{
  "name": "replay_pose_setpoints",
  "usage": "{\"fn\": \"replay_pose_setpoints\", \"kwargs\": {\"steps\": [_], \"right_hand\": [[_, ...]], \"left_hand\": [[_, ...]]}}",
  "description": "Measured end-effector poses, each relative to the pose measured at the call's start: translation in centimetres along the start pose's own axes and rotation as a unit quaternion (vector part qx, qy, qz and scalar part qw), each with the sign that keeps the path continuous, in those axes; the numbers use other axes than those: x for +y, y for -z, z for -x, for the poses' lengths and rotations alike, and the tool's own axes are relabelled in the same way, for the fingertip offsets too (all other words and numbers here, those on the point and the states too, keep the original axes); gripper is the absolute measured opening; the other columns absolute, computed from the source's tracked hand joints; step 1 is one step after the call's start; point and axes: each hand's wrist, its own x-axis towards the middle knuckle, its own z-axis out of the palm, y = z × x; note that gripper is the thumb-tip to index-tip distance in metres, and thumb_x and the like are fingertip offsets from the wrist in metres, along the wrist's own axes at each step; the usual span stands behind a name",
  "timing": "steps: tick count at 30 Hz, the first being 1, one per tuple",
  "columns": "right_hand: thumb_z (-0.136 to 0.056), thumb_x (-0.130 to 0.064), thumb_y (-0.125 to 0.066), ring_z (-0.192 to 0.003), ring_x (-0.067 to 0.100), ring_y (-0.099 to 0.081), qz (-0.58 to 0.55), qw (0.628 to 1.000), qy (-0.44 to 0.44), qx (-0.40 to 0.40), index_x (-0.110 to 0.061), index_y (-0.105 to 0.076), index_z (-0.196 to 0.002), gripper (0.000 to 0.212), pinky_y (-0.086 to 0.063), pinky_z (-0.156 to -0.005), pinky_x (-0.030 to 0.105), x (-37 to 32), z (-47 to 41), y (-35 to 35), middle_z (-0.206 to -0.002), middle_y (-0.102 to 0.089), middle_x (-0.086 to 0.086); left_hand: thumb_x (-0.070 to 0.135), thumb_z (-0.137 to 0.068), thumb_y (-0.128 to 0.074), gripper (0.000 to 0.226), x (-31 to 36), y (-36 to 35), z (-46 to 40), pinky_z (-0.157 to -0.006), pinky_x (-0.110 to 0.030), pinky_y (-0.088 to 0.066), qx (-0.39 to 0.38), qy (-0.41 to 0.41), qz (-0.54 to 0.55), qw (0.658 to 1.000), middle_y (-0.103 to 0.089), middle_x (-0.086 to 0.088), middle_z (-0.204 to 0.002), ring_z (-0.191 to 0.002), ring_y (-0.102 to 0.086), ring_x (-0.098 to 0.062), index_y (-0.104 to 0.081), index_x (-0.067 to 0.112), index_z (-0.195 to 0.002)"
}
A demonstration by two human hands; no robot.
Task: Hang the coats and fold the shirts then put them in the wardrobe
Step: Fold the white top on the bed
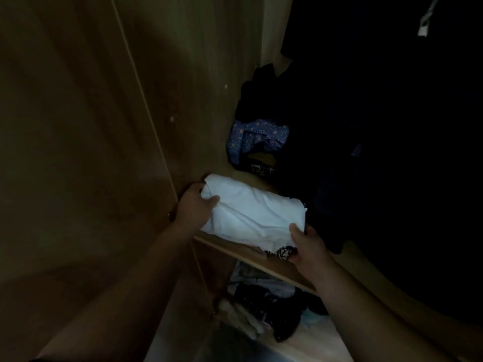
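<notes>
A folded white shirt (251, 210) lies on a wooden wardrobe shelf (264, 262), at its front left corner. My left hand (196, 205) grips the shirt's left edge, thumb on top. My right hand (305, 246) holds its near right corner, thumb on the cloth, fingers under it beside a black-and-white printed garment (283, 253). The inside of the wardrobe is dim.
A blue patterned garment (257, 135) and dark clothes (258, 95) are piled at the back of the shelf. Dark coats (392, 126) hang on the right. The wardrobe side wall (183, 74) stands left. More clothes (264, 307) fill the compartment below.
</notes>
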Motion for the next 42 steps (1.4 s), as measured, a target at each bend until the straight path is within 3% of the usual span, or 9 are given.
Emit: {"fn": "replay_pose_setpoints", "kwargs": {"steps": [8,11,17,19,22,24,26,38,42], "right_hand": [[-0.099,-0.029,-0.057,-0.100,0.023,-0.066,0.001,1.000,0.000,-0.003,-0.026,-0.050,-0.132,0.034,-0.057,-0.077,0.039,1.4,-2.3,-0.5,-0.117,-0.065,0.006],[-0.098,-0.028,-0.059,-0.102,0.027,-0.067,-0.002,1.000,0.018,0.013,-0.023,-0.052,-0.132,0.035,-0.055,-0.090,0.050,2.2,-3.0,-1.3,-0.119,-0.066,0.009],[-0.089,-0.031,-0.068,-0.111,0.026,-0.062,0.178,0.975,0.120,0.061,-0.013,-0.046,-0.140,0.058,-0.052,-0.098,0.048,1.7,-2.9,-1.3,-0.128,-0.061,0.010],[-0.085,-0.029,-0.064,-0.122,0.024,-0.054,0.291,0.915,0.263,0.098,-0.011,-0.047,-0.138,0.059,-0.046,-0.104,0.045,1.3,-1.7,-1.6,-0.132,-0.056,0.009],[-0.088,-0.019,-0.052,-0.134,0.024,-0.038,0.483,0.746,0.445,0.110,-0.012,-0.044,-0.141,0.053,-0.032,-0.114,0.039,0.6,0.0,-2.7,-0.143,-0.044,0.008],[-0.093,-0.026,-0.046,-0.140,0.029,-0.034,0.605,0.631,0.481,0.069,-0.017,-0.044,-0.144,0.051,-0.028,-0.117,0.046,0.2,-0.8,-3.6,-0.148,-0.042,0.010],[-0.097,-0.041,-0.040,-0.143,0.033,-0.030,0.690,0.579,0.427,0.074,-0.021,-0.040,-0.148,0.055,-0.024,-0.118,0.050,0.8,-2.9,-3.6,-0.154,-0.037,0.012],[-0.101,-0.053,-0.020,-0.151,0.030,-0.007,0.708,0.633,0.302,0.076,-0.023,-0.005,-0.159,0.066,-0.003,-0.119,0.040,3.1,-5.0,-2.1,-0.165,-0.007,0.009],[-0.094,-0.060,-0.008,-0.151,0.029,-0.007,0.703,0.648,0.289,0.048,-0.024,-0.012,-0.158,0.074,-0.009,-0.122,0.045,2.1,-3.7,-2.0,-0.165,-0.009,0.007]], "left_hand": [[-0.003,-0.081,-0.056,0.059,0.6,-2.8,0.9,-0.114,-0.042,-0.032,0.135,-0.256,-0.201,0.936,-0.047,-0.023,-0.142,-0.132,-0.043,-0.037,-0.049,0.003,-0.139],[0.018,-0.089,-0.046,0.047,1.3,-4.0,0.0,-0.117,-0.039,-0.025,0.025,-0.351,-0.206,0.913,-0.054,-0.012,-0.138,-0.134,-0.043,-0.028,-0.056,0.012,-0.135],[0.054,-0.099,-0.017,0.057,-3.9,-6.6,-1.7,-0.119,-0.055,-0.008,-0.085,-0.305,-0.384,0.867,-0.025,-0.002,-0.161,-0.150,-0.018,-0.025,-0.026,0.037,-0.153],[0.053,-0.100,-0.021,0.056,-4.7,-6.8,-2.0,-0.119,-0.056,-0.011,-0.078,-0.315,-0.392,0.861,-0.024,-0.001,-0.162,-0.150,-0.017,-0.024,-0.025,0.037,-0.153],[0.055,-0.098,-0.023,0.057,-4.9,-7.1,-2.4,-0.119,-0.055,-0.012,-0.069,-0.323,-0.380,0.864,-0.027,0.000,-0.161,-0.150,-0.019,-0.023,-0.026,0.038,-0.153],[0.059,-0.096,-0.022,0.060,-4.8,-7.0,-2.6,-0.119,-0.056,-0.012,-0.078,-0.320,-0.372,0.868,-0.025,0.001,-0.161,-0.150,-0.017,-0.023,-0.023,0.039,-0.153],[0.065,-0.094,-0.019,0.065,-4.9,-7.0,-2.9,-0.119,-0.057,-0.008,-0.082,-0.323,-0.371,0.867,-0.019,0.001,-0.163,-0.151,-0.010,-0.023,-0.018,0.040,-0.154],[0.066,-0.092,-0.027,0.067,-4.8,-8.8,-3.8,-0.118,-0.059,-0.007,-0.068,-0.337,-0.358,0.868,-0.021,0.000,-0.163,-0.151,-0.014,-0.024,-0.024,0.039,-0.153],[0.070,-0.091,-0.012,0.070,-3.7,-7.9,-3.3,-0.118,-0.051,0.013,-0.144,-0.288,-0.370,0.871,0.010,0.007,-0.165,-0.150,0.014,-0.018,0.001,0.044,-0.154]]}}
